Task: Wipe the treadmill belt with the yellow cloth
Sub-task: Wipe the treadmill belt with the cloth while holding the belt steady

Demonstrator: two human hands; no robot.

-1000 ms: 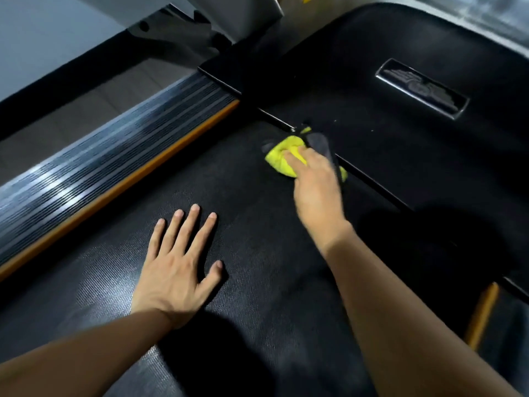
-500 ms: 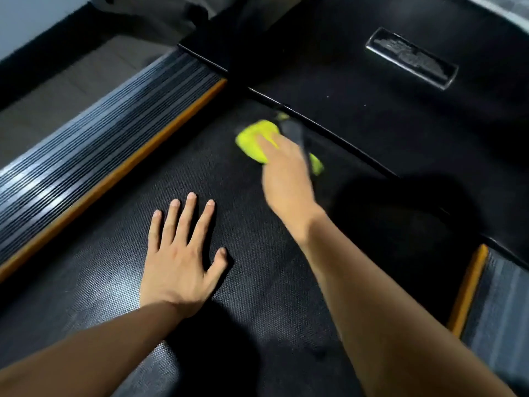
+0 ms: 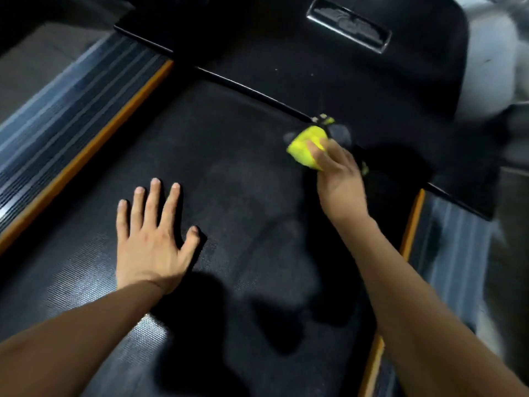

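Observation:
The black textured treadmill belt (image 3: 229, 173) fills the middle of the view. My right hand (image 3: 339, 179) grips a bunched yellow cloth (image 3: 303, 146) and presses it on the belt at its front right, close to the black motor cover's edge. Part of the cloth is hidden under my fingers. My left hand (image 3: 151, 239) lies flat on the belt at the left, fingers spread, holding nothing.
A ribbed side rail with an orange strip (image 3: 86, 156) runs along the belt's left. A second orange-edged rail (image 3: 412, 222) borders the right. The black motor cover (image 3: 357, 81) with a shiny badge (image 3: 347, 27) lies ahead. Grey floor shows at far left.
My right hand has swept the yellow cloth rightward along the belt's front edge, from the centre-left toward the right rail. My left hand has stayed flat in place.

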